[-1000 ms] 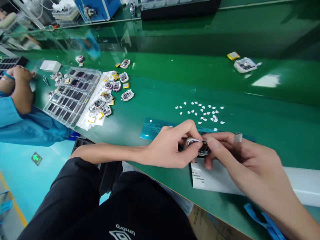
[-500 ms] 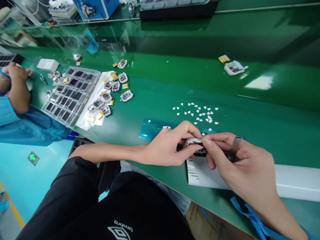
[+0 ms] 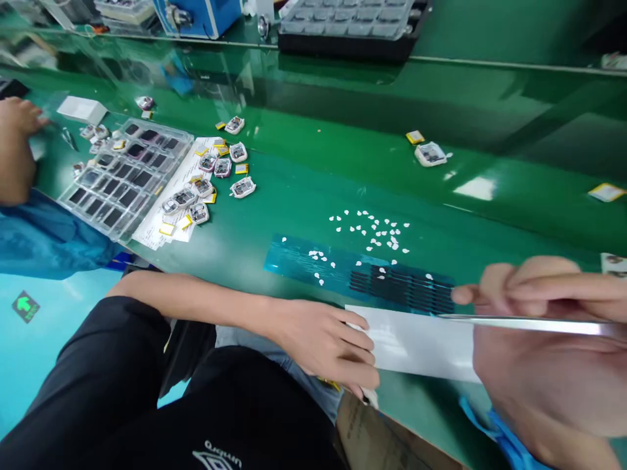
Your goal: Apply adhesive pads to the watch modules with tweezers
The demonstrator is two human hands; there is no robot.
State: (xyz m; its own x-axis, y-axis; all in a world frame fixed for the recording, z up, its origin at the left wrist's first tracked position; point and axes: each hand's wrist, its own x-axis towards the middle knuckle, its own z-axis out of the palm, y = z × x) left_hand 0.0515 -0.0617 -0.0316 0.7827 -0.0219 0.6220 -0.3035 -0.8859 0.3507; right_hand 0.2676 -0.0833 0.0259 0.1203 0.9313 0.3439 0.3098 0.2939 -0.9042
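Near the table's front edge, my left hand point(image 3: 328, 346) is palm down with its fingers curled round a small white device casing point(image 3: 371, 397). Most of the casing is hidden; a yellow battery point(image 3: 330, 384) peeks out below the hand. My right hand point(image 3: 548, 326), close to the camera, is closed on metal tweezers point(image 3: 519, 322) that point left. The tweezer tips are beside black strips point(image 3: 426, 292) on a blue film sheet point(image 3: 294, 258). A white glossy strip point(image 3: 416, 343) lies between my hands. Small white round tabbed stickers point(image 3: 377, 234) are scattered on and behind the film.
To the left are several opened device casings with yellow batteries point(image 3: 200, 212), paper sheets point(image 3: 147, 228) and a clear compartment tray point(image 3: 122, 176). Another casing point(image 3: 431, 154) lies at the back right. A co-worker's arm point(image 3: 17, 150) reaches in at far left. A shelf tray point(image 3: 347, 19) stands behind.
My hands have parted. The left moved down toward the table edge with the casing; the right moved right and now holds tweezers. The black strips on the film have come into view.
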